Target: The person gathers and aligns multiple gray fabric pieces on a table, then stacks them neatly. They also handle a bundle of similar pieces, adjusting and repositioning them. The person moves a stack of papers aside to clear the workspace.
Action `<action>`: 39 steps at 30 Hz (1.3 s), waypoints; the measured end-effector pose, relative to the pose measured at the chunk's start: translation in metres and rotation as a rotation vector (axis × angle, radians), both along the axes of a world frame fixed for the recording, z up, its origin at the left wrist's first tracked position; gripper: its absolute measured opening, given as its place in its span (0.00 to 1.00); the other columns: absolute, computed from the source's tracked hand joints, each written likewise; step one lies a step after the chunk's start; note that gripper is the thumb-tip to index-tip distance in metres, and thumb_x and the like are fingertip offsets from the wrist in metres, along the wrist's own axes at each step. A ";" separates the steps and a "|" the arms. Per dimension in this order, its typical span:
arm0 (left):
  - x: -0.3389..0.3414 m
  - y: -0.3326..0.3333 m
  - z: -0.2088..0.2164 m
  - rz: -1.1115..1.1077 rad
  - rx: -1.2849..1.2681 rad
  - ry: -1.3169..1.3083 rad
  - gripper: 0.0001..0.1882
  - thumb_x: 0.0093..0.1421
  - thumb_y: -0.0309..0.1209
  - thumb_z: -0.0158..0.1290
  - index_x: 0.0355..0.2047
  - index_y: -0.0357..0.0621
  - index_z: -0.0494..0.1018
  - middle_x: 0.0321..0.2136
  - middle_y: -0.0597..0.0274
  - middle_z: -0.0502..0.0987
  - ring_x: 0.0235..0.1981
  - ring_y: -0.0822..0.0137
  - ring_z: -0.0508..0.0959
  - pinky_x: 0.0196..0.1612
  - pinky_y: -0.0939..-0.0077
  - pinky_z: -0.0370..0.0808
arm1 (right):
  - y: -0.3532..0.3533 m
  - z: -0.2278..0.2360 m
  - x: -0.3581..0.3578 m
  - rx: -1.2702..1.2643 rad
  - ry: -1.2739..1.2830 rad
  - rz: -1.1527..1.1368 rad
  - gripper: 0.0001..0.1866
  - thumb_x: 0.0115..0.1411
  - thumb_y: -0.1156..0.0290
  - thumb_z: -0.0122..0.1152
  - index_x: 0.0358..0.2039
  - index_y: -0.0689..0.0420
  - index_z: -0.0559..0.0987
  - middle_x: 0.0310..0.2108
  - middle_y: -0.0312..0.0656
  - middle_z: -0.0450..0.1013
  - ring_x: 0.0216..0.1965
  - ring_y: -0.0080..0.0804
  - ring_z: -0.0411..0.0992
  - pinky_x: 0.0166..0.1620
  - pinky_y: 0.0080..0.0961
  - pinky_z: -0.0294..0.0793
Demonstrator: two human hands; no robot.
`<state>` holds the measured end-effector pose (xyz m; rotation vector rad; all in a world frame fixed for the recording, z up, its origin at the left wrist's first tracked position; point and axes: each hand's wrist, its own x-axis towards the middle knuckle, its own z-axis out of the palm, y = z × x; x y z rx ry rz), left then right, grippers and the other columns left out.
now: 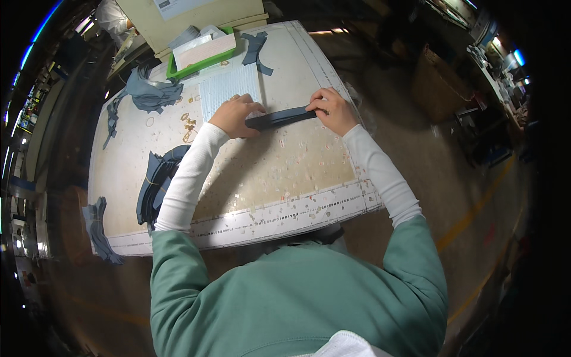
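Green top point(297, 297) up close | left hand point(235, 116), half curled, holds dark strip point(282, 118) | right hand point(336, 113) pinches other end

We saw a dark blue strip point(282, 117), a slate-blue pile point(153, 90) and a pale blue, finely lined sheet point(225, 92). Our top point(309, 291) was green, our lower sleeves point(189, 178) white; the tray point(189, 69) was bright green, the tabletop point(128, 172) white-bordered beige.
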<state>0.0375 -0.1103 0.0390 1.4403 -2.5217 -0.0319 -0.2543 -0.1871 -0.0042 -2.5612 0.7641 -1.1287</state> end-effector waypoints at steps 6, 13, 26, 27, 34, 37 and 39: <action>-0.041 -0.052 -0.005 -0.004 0.321 0.151 0.20 0.60 0.44 0.57 0.47 0.47 0.78 0.41 0.50 0.80 0.41 0.52 0.79 0.50 0.66 0.74 | 0.003 -0.004 -0.001 -0.012 -0.001 0.020 0.13 0.45 0.86 0.54 0.28 0.56 0.82 0.33 0.36 0.71 0.41 0.35 0.70 0.41 0.30 0.73; -0.066 -0.093 -0.020 0.041 0.624 0.172 0.23 0.59 0.48 0.58 0.45 0.43 0.79 0.41 0.50 0.81 0.42 0.55 0.80 0.49 0.68 0.74 | 0.013 -0.006 -0.008 -0.062 -0.058 0.021 0.14 0.46 0.86 0.52 0.29 0.57 0.82 0.33 0.38 0.71 0.41 0.37 0.70 0.39 0.30 0.73; -0.091 -0.044 -0.043 0.006 0.198 0.386 0.20 0.59 0.43 0.59 0.39 0.36 0.77 0.34 0.44 0.79 0.35 0.48 0.80 0.41 0.64 0.75 | 0.035 -0.011 -0.036 0.151 -0.065 -0.092 0.14 0.50 0.76 0.68 0.39 0.56 0.79 0.36 0.40 0.73 0.42 0.39 0.72 0.43 0.31 0.73; -0.090 -0.045 -0.042 -0.004 0.214 0.352 0.19 0.59 0.43 0.58 0.39 0.37 0.77 0.33 0.44 0.79 0.35 0.48 0.80 0.41 0.63 0.75 | 0.034 -0.010 -0.035 0.192 -0.092 -0.112 0.14 0.50 0.75 0.69 0.38 0.56 0.78 0.36 0.40 0.73 0.42 0.39 0.72 0.44 0.31 0.73; -0.083 -0.051 -0.036 -0.031 0.319 0.316 0.18 0.60 0.41 0.59 0.43 0.39 0.77 0.35 0.47 0.81 0.37 0.52 0.81 0.43 0.67 0.77 | 0.033 -0.007 -0.029 0.092 -0.040 -0.060 0.11 0.49 0.74 0.70 0.34 0.56 0.79 0.33 0.37 0.73 0.40 0.35 0.72 0.42 0.29 0.73; -0.082 -0.053 -0.033 0.005 0.404 0.324 0.19 0.59 0.42 0.60 0.42 0.39 0.77 0.36 0.47 0.81 0.38 0.53 0.82 0.44 0.68 0.77 | 0.033 -0.009 -0.027 0.054 0.005 -0.093 0.09 0.48 0.74 0.71 0.30 0.56 0.80 0.32 0.36 0.73 0.39 0.34 0.71 0.41 0.29 0.73; -0.082 -0.053 -0.031 0.016 0.416 0.305 0.19 0.57 0.42 0.61 0.41 0.38 0.78 0.36 0.47 0.81 0.38 0.53 0.82 0.44 0.68 0.77 | 0.033 -0.010 -0.027 0.096 0.009 -0.081 0.07 0.48 0.72 0.71 0.28 0.55 0.80 0.32 0.36 0.71 0.39 0.37 0.69 0.43 0.30 0.71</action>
